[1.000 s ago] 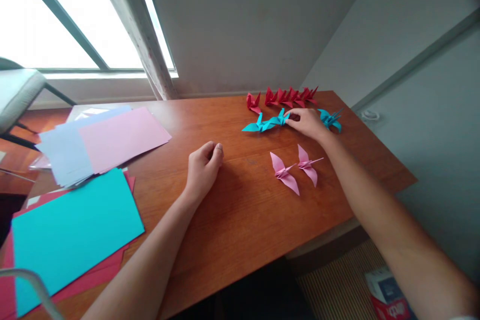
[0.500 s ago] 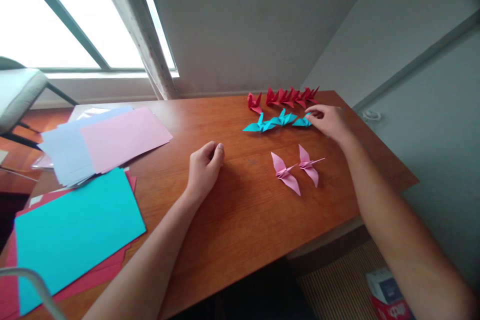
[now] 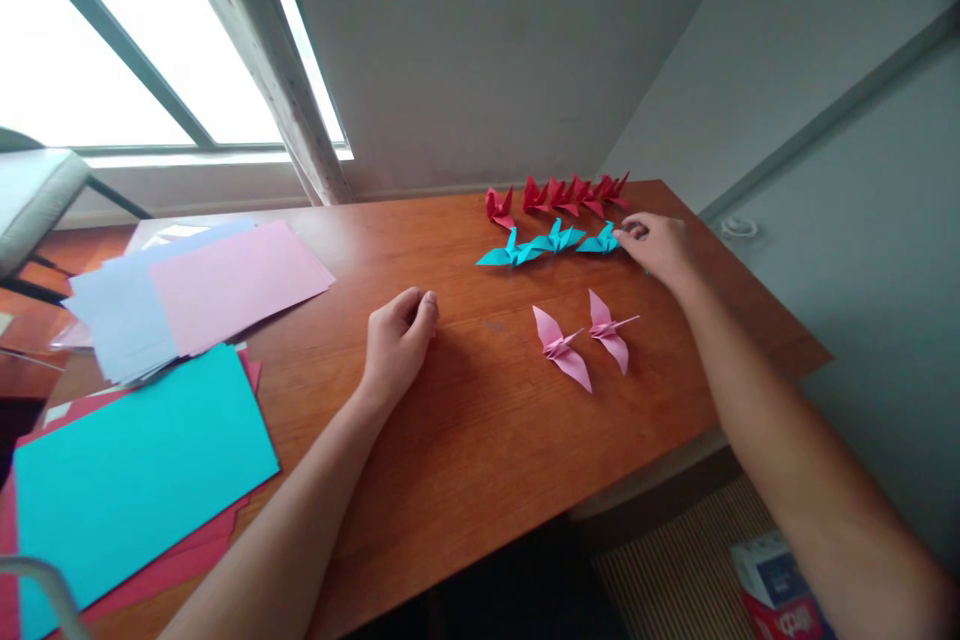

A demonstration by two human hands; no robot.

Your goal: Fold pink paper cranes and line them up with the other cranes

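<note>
Reaching w/ right hand (image 3: 660, 248) to far right of reddish-brown wooden table (image 3: 480, 440); thumb & forefinger drawn close together at tip of small turquoise folded-paper crane (image 3: 600, 242), touching it, but not telling from this angle whether pinching or only nudging. Sitting flat on tabletop, that crane, at right end of a row w/ other turquoise paper cranes (image 3: 529, 248), just in front of red paper cranes (image 3: 559, 194) lined along back edge. Resting left hand (image 3: 397, 340) mid-table, curled into loose fist, holding nothing, well apart from the birds. Lying nearer, btwn the two arms, two pink paper cranes (image 3: 581, 340). Fanning out at left: turquoise paper sheet (image 3: 142, 465), pink paper sheet (image 3: 232, 280), pale blue sheets (image 3: 105, 320). Judging step as lining up the turquoise row, approx. at its last bird; any next nudge calling for light fingertip touch only, keeping wings uncrushed & neighbours undisturbed.
</note>
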